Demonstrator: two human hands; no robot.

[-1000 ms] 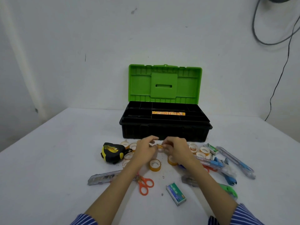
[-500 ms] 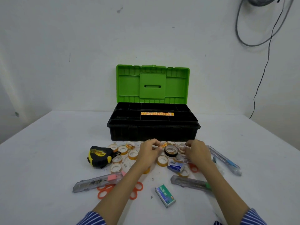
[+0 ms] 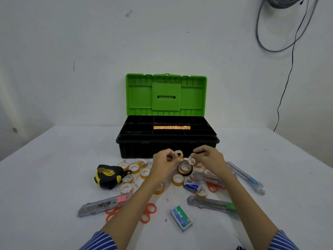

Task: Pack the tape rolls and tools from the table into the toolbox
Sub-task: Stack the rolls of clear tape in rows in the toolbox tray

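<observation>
I am pinching a small orange tape roll in the grip of my left hand, fingers curled round its rim, and my right hand is clamping another small pale roll between thumb and fingertips; both are hanging just above the counter, close together but apart. Directly below the two grips a black tape roll is lying flat with a small orange roll inside its ring. Just beyond my hands the toolbox is standing with its green lid upright and its black tray compartments showing, an orange strip lying in one of them. To the left of my left grip more small rolls are scattered beside a yellow and black tape measure. Nearer me are lying a utility knife with a pink slider, orange scissors, a green staple box and a knife with a green slider. To the right of my right grip a blue-tipped knife is lying on the counter.
</observation>
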